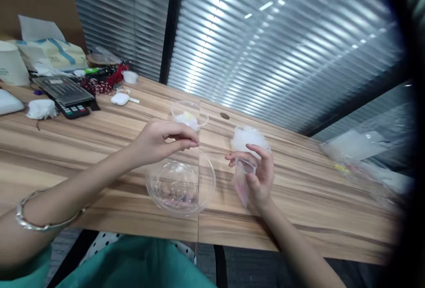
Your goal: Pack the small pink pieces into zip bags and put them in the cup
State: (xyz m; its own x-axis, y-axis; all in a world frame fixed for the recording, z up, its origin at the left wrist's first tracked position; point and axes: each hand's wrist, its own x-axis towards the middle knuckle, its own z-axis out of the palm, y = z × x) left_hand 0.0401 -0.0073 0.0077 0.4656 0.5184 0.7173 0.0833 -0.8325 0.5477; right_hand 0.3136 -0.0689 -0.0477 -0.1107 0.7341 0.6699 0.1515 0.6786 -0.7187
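At the clock's center, a clear round bowl (181,170) with a wide rim sits near the front edge of a wood-grain table (299,199), pinkish-purple bits gathered in its bottom. The left hand (161,141) reaches over the bowl's far rim toward 12 o'clock, thumb and fingertips drawn together in a pinch; whether anything is caught between them cannot be told. At 3 o'clock, the right hand (263,177), half curled with some fingers spread, holds a small clear bag (241,186) above the tabletop, its lower part tinted pink and its top gaping slightly.

Beyond the left hand at 12 o'clock stands a clear cup (195,110) with pale, whitish contents, its near side just behind the knuckles. At 2 o'clock, a round tub (236,134) filled with white material is partly hidden by the right hand's raised fingers. A dark oval disc (225,115) lies between the two containers, toward 1 o'clock.

Farther off, toward 10 and 11 o'clock, crowd a white earbud case (120,98), a dark red beaded bundle (117,75), a small white tub (129,77), a black keypad device (75,111) under a flat gray case (66,89), and a paper cup (13,64). Crumpled clear plastic packaging (361,146) lies well apart at 3 o'clock, before slatted blinds (265,58).
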